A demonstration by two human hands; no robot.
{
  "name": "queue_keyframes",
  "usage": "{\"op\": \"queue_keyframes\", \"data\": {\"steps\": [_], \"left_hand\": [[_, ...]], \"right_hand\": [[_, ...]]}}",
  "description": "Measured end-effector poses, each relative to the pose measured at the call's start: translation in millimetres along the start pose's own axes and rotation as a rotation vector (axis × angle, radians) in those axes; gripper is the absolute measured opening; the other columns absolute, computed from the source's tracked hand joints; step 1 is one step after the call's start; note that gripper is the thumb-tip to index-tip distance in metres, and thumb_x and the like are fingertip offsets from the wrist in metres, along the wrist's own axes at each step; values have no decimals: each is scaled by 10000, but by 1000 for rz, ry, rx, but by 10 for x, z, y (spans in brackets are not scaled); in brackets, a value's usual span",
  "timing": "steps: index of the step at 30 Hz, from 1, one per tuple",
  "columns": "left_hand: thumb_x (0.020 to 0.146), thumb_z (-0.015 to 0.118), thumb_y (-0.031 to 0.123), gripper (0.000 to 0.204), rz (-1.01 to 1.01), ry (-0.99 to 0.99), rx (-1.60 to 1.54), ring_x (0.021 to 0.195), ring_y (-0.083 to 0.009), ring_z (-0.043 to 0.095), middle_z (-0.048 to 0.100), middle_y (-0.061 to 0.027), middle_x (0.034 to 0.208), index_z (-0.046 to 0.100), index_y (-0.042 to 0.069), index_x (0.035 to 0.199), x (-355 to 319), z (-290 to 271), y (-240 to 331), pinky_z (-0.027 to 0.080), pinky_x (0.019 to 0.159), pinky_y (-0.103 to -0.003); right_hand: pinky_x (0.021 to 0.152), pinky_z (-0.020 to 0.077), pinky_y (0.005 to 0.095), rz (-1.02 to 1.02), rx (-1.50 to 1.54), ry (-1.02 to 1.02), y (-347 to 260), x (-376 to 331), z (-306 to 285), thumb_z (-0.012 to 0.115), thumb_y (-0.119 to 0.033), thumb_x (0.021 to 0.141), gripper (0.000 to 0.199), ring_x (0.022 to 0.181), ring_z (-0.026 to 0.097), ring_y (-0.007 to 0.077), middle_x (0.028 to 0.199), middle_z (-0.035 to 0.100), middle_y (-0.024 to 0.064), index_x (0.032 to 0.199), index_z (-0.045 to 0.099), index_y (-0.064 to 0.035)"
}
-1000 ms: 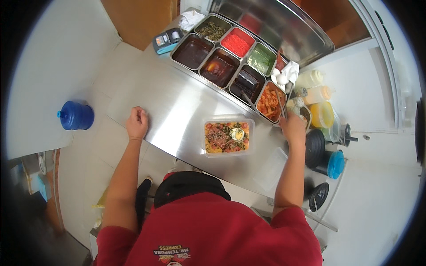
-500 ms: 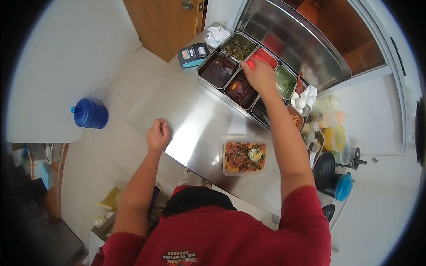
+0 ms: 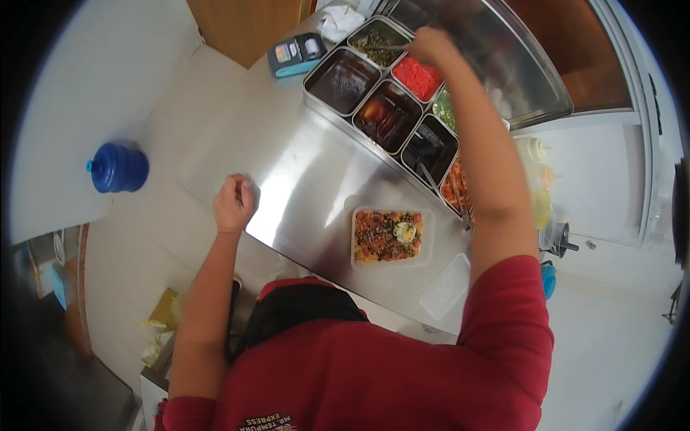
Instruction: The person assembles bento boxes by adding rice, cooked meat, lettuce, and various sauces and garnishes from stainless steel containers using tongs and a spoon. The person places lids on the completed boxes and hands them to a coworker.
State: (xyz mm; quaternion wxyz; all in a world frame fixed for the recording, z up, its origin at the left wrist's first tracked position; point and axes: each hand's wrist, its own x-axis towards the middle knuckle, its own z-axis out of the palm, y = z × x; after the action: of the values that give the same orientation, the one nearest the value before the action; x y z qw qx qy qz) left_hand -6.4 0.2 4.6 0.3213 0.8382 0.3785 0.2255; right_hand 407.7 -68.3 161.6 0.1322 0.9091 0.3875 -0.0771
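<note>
My right hand point(image 3: 431, 47) reaches over the far side of a steel topping station point(image 3: 316, 108). Its fingers are closed on the end of a thin metal utensil point(image 3: 390, 47), whose other end lies in a compartment of dark green flakes point(image 3: 379, 37); its tip is hidden. Just below the hand is a compartment of red shredded topping point(image 3: 418, 77). My left hand point(image 3: 235, 203) is curled closed beside the counter's left edge, nothing visible in it. A clear plastic tray point(image 3: 428, 251) on the counter holds food with chopped toppings and a halved boiled egg point(image 3: 405, 232).
Dark sauces fill nearby compartments, one with tongs point(image 3: 428, 174) leaning in it. A clear lid point(image 3: 445, 286) lies right of the tray. A small portable printer point(image 3: 295, 54) sits by the station. The station's raised metal lid point(image 3: 532, 79) stands behind; a blue water jug point(image 3: 119, 167) is left.
My right hand has moved from above the red topping farther out, to the utensil in the green flakes. My view has shifted, showing more of the clear lid. The left hand stays curled.
</note>
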Motion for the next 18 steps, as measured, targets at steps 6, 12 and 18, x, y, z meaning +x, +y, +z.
{"op": "queue_keyframes", "data": {"steps": [6, 12, 18], "left_hand": [[807, 505, 149, 88, -12, 7, -9, 500, -184, 549, 553, -72, 609, 521, 64, 820, -3, -17, 40, 449, 509, -272], [805, 511, 149, 87, -16, 25, -3, 502, -177, 552, 554, -67, 607, 529, 63, 814, -4, -20, 61, 453, 515, -267], [804, 513, 149, 90, -8, 22, -20, 509, -182, 557, 561, -72, 613, 528, 61, 819, -5, -19, 39, 457, 518, -271]], "right_hand": [[791, 439, 412, -132, 191, 228, 379, -279, 96, 515, -253, 822, 350, 925, 543, 374, 996, 564, 227, 1084, 532, -21], [814, 418, 426, -125, 329, 407, 355, -434, 533, 426, -184, 865, 359, 962, 501, 408, 1059, 471, 261, 1180, 434, -12], [782, 425, 444, 10, 284, 279, 255, -606, 854, 404, -151, 862, 342, 920, 515, 406, 1017, 469, 261, 1168, 424, -1]]}}
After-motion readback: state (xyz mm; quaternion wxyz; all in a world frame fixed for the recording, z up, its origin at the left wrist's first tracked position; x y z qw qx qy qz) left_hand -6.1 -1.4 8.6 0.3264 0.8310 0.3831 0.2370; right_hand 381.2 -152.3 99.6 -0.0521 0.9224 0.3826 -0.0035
